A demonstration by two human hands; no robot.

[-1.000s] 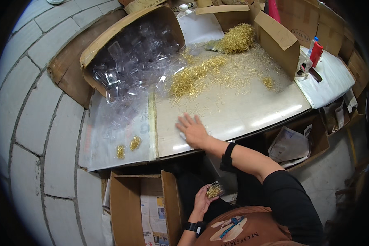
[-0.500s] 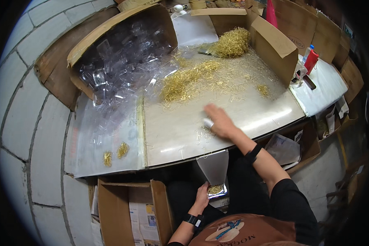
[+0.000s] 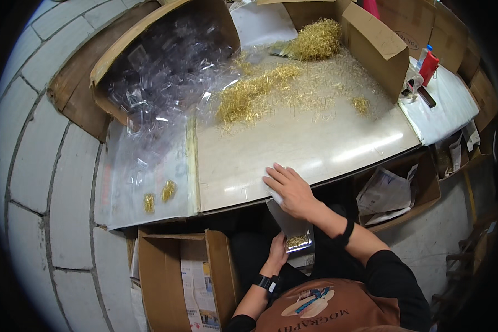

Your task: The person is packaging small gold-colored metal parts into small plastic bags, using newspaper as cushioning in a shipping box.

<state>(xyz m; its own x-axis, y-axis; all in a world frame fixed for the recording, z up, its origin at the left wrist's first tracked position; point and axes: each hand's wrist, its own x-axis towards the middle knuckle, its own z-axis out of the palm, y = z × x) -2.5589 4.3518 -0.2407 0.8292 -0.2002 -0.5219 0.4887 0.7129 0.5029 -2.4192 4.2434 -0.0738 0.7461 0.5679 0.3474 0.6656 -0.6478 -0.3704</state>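
Note:
My right hand (image 3: pixel 293 195) lies palm down at the table's front edge, fingers stretched out, with a white wrapping on one digit. Just below it, a grey chute (image 3: pixel 289 222) slopes down from the edge. My left hand (image 3: pixel 278 250) is closed around the side of a small clear plastic box (image 3: pixel 310 248) at the chute's lower end. Inside this box lie thin gold-coloured wire pieces (image 3: pixel 296 242). More of these pieces form a long loose heap (image 3: pixel 254 97) on the table (image 3: pixel 315 149) and a taller pile (image 3: pixel 317 40) farther back.
At the left a tipped cardboard carton (image 3: pixel 101 61) spills clear plastic boxes (image 3: pixel 166 72). Two small gold-filled portions (image 3: pixel 168 191) sit at the front left. An open carton (image 3: pixel 171 288) stands below the table. A red object (image 3: pixel 429 69) and a bottle lie at the right.
My right hand has swept toward me to the table edge over the chute. The loose wire pieces seen before at the edge are no longer visible. My left hand stays at the box.

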